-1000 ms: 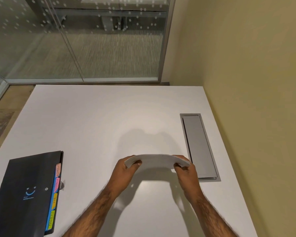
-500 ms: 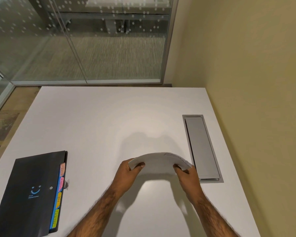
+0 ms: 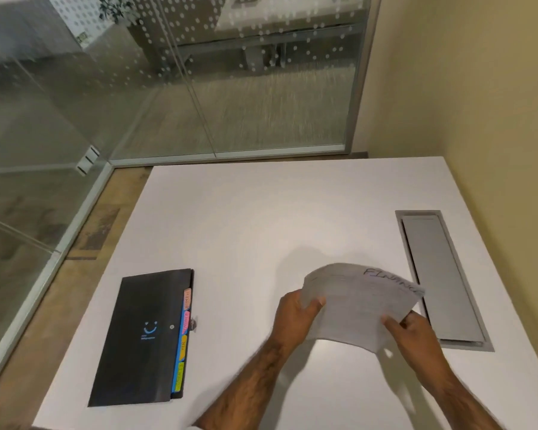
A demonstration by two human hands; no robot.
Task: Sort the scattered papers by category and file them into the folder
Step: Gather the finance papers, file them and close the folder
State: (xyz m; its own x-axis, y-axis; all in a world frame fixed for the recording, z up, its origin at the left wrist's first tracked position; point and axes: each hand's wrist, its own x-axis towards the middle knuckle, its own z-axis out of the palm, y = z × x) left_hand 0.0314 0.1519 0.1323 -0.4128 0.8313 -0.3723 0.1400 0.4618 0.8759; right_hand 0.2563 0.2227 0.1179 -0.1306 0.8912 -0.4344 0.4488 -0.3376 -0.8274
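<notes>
Two hands hold the paper stack (image 3: 357, 305) above the table (image 3: 261, 218). The left hand (image 3: 292, 321) and right hand (image 3: 416, 336) each pinch an edge between thumb and fingers, tilting the top sheet headed "Finance", likely to read its category. The black tabbed folder (image 3: 140, 339) lies closed, well left.

An office meeting room: glass partition (image 3: 261, 88), white table (image 3: 261, 212) with a cable hatch (image 3: 441, 280).

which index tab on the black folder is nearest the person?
The lime-green tab, last on the black plastic folder's right edge. The yellow tab, pink tab and peach tab sit beyond it, farther up the edge.
</notes>
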